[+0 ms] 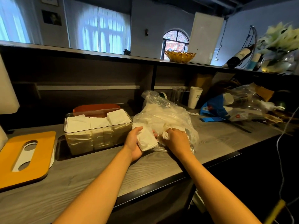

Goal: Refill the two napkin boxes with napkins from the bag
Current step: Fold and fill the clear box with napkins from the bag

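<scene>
Grey wood-grain counter [161,168] under a dark shelf is the working surface, and everything for the task is laid on it. A small stack of white napkins [146,138] is gripped in the left hand [135,143], with the fingers curled under it and the thumb over its near edge. The right hand [177,139] is closed around crumpled plastic and paper at the mouth of the clear bag [163,113], which lies just behind both hands. The clear napkin box [97,135] is found directly to the left of the left hand, very near but not touching it, and its long axis runs left to right along the counter. It is seen to be nearly full, with three rows of napkins up to the rim. A second box is partly hidden behind it; only an orange-brown lid [97,109] is seen there. An orange lid with a slot [24,157] lies apart at the far left. Since the left hand is the nearer one, a short sideways carry to the left is judged to be the coming move.
</scene>
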{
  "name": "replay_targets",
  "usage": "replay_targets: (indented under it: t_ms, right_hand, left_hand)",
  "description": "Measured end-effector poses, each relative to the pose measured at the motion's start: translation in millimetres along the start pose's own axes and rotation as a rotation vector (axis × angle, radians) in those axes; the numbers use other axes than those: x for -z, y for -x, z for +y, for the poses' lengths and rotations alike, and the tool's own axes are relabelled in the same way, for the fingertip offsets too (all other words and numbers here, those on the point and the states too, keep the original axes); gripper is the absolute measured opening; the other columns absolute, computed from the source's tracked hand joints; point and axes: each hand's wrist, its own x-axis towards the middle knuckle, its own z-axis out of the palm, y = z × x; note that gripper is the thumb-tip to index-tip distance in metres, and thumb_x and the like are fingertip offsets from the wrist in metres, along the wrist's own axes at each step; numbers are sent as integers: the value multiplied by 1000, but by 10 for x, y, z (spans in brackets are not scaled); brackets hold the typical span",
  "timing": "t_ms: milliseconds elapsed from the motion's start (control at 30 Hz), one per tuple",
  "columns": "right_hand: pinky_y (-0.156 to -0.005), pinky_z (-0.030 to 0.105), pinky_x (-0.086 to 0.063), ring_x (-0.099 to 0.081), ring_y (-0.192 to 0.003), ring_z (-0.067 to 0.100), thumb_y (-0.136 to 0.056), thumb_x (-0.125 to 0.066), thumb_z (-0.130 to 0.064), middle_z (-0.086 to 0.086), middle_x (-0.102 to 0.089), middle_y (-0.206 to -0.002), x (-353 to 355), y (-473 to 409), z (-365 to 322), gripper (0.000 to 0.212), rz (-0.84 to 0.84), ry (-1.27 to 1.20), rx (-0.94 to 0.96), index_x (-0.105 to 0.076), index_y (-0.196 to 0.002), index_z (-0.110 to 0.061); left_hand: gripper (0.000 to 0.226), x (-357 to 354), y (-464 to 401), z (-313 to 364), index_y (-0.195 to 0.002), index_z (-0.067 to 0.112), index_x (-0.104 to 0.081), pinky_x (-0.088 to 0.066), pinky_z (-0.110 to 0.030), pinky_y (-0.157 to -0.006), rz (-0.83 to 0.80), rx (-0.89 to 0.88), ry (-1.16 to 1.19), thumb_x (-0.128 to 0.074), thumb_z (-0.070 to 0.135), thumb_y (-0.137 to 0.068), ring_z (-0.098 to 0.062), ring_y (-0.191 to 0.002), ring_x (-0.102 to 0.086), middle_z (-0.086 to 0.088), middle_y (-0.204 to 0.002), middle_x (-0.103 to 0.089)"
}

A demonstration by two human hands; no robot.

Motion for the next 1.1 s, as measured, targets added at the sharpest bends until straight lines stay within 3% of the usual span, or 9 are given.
replay_targets:
  t_ms: [67,267,367,533,600,700,833,900,1100]
  right_hand:
    - [-67,33,-36,-61,-73,28,-89,-61,-51,6,-69,-83,26,37,5,39,82,-61,6,-64,-80,-13]
    - [-63,35,-47,-58,-73,15,-93,-65,-15,4,-64,-81,336,114,-76,10,270,-672,-39,-64,-86,-7]
    - [-64,24,-50,-62,-71,5,-93,-64,-12,1,-67,-79,530,46,-263,7,241,-1068,-156,-66,-87,-10]
    - [-68,28,-57,-68,-81,15,-97,-55,-8,1,-72,-86,601,-87,-510,13,20,-1638,-346,-67,-97,-13]
    - [-64,33,-56,-67,-87,27,-96,-57,-8,13,-71,-95,428,-124,-528,14,-85,-1638,-495,-65,-106,-3]
    - [-66,40,-58,-69,-98,32,-92,-66,-32,18,-70,-111,238,-63,-562,41,-157,-1526,-749,-59,-124,-6]
    - [-85,45,-53,-66,-105,32,-97,-51,-48,14,-70,-113,222,-13,-526,40,-167,-1748,-821,-62,-116,-15]
    - [-91,47,-51,-65,-104,30,-97,-51,-48,11,-69,-109,218,8,-501,30,-119,-1796,-824,-59,-105,-21]
    - [-104,48,-46,-64,-113,25,-94,-56,-42,8,-68,-120,176,114,-562,30,-125,-1580,-608,-61,-116,-23]
  left_hand:
    - [37,-4,3,7,-117,-3,-59,-51,-49,-85,9,5,-2,-39,24,-101,-34,-93,-65,-23,-97,-71]
    - [32,2,-17,-5,-125,6,-56,-50,-47,-79,43,7,9,-40,23,-104,-34,-93,-65,-21,-106,-68]
    - [29,4,-8,-8,-116,9,-62,-52,-44,-84,15,0,-16,-46,29,-102,-32,-96,-66,-17,-101,-73]
    - [52,34,-62,-8,-127,15,-63,-46,-50,-104,-17,-13,-32,-46,55,-97,-33,-114,-64,-17,-119,-70]
    - [61,27,-69,-11,-131,16,-61,-48,-48,-100,-52,-35,6,-41,62,-96,-33,-113,-63,-16,-121,-68]
    - [56,-10,-45,-22,-132,22,-59,-52,-49,-91,-83,-62,-1,-42,61,-95,-34,-117,-61,-15,-125,-67]
    - [38,-36,-118,-87,-127,21,-59,-55,-52,-91,41,-85,-91,-66,33,-92,-31,-107,-67,-12,-117,-71]
    - [45,-19,-204,-128,-130,19,-57,-54,-51,-94,132,-123,-161,-73,28,-88,-29,-105,-68,-10,-116,-71]
    - [31,-49,-241,-202,-119,23,-66,-58,-46,-86,251,-257,-298,-73,28,-89,-25,-100,-70,-4,-109,-73]
